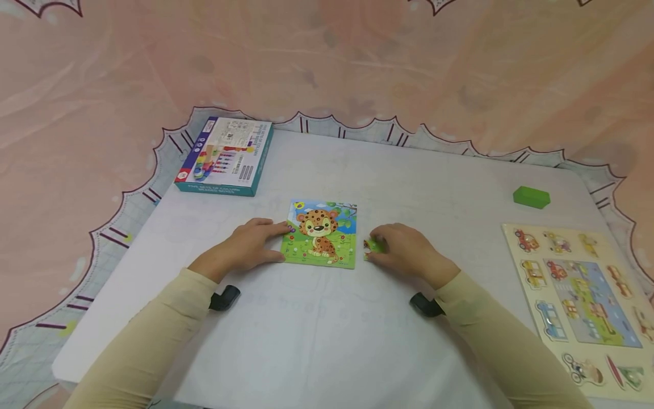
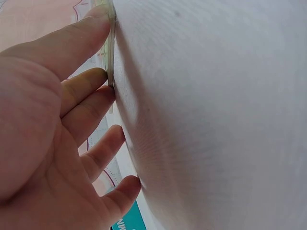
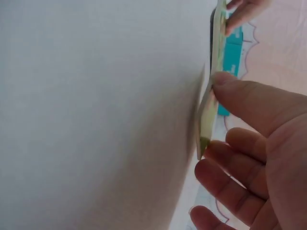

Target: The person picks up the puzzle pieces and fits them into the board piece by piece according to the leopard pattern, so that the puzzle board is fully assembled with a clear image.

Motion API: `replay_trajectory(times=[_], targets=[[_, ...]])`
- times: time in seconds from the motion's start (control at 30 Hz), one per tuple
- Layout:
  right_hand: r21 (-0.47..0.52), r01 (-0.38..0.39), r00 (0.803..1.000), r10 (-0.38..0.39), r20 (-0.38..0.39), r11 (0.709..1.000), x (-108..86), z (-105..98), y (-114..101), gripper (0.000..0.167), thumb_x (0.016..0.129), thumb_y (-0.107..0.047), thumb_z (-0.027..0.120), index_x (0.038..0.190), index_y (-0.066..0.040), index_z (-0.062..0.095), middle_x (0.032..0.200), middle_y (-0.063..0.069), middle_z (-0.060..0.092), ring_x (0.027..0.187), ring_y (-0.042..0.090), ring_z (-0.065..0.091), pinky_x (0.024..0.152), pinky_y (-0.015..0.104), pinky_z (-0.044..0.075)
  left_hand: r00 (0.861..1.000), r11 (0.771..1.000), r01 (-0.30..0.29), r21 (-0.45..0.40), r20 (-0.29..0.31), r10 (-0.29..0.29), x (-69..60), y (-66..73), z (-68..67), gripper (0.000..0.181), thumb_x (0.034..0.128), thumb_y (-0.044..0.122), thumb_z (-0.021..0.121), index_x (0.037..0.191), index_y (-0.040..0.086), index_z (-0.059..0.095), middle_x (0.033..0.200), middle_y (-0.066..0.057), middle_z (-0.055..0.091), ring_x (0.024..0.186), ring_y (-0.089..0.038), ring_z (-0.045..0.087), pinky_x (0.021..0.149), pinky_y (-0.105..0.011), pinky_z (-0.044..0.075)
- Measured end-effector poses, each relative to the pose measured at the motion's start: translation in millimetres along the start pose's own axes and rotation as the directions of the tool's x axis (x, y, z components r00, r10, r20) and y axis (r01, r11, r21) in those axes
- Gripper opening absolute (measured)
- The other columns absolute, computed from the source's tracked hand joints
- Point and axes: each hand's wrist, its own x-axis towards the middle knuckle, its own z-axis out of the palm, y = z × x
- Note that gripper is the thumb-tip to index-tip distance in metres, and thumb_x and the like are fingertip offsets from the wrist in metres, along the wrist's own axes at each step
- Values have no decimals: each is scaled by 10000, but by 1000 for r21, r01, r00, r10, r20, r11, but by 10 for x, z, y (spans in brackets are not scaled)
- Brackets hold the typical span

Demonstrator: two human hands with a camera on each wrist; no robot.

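Note:
A square leopard jigsaw puzzle point(image 1: 319, 236) lies flat on the white table, with a green and blue background. My left hand point(image 1: 248, 244) touches its left edge, index finger on the upper part and thumb at the lower corner. The left wrist view shows the left hand point(image 2: 53, 115) with its fingers fairly straight against the thin board edge point(image 2: 111, 57). Just right of the puzzle, my right hand point(image 1: 406, 250) pinches a small green puzzle piece point(image 1: 376, 246) between thumb and fingers. That puzzle piece point(image 3: 207, 120) is seen tilted and edge-on in the right wrist view.
A boxed toy set point(image 1: 225, 156) lies at the back left. At the right are a green block point(image 1: 531, 197) and a wooden vehicle puzzle board point(image 1: 557, 363). A patterned cloth edge point(image 1: 352, 128) runs along the back of the table point(image 1: 306, 335).

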Motion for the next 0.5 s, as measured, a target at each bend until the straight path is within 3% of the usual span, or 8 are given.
replay_trajectory(times=[0.5], targets=[[-18,102,995,-102,-15,995,120,-27,-185,473,891,-371,763,1189,-15,671,1134,109,698,1071,279,634,928,431,512,1000,1000,11,-7,5,-11,12,-18,21,673,915,325,743,1516,195,471,1531,-208,394,1433,-431,268,1089,-670,280]])
